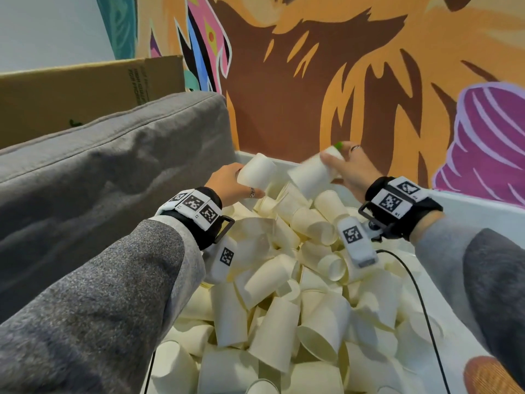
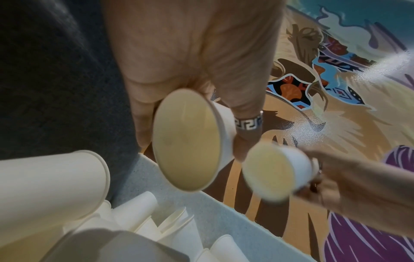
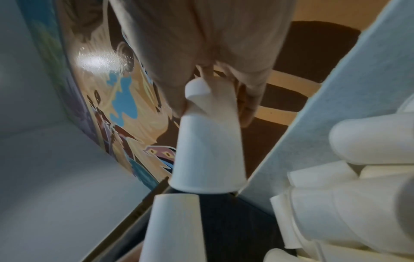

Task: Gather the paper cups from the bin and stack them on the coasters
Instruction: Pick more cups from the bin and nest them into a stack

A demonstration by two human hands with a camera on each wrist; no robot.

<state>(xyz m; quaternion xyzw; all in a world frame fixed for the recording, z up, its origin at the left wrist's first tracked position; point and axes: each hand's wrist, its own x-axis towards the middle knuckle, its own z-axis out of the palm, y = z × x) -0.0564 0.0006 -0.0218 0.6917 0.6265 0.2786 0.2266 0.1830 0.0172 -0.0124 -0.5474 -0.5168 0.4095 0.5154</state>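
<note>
Cream paper cups [image 1: 284,294] heaped to bin rim [image 1: 483,206], left hand [image 1: 227,180] and right hand [image 1: 352,169] each gripping one above.

A white bin [image 1: 468,206] holds a loose heap of paper cups [image 1: 284,294], lying every way.

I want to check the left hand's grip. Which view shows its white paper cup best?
The left wrist view: the white paper cup fills it, mouth open to the camera, left hand gripping its wall. The head view shows its outside; the right wrist view only its side.
</note>
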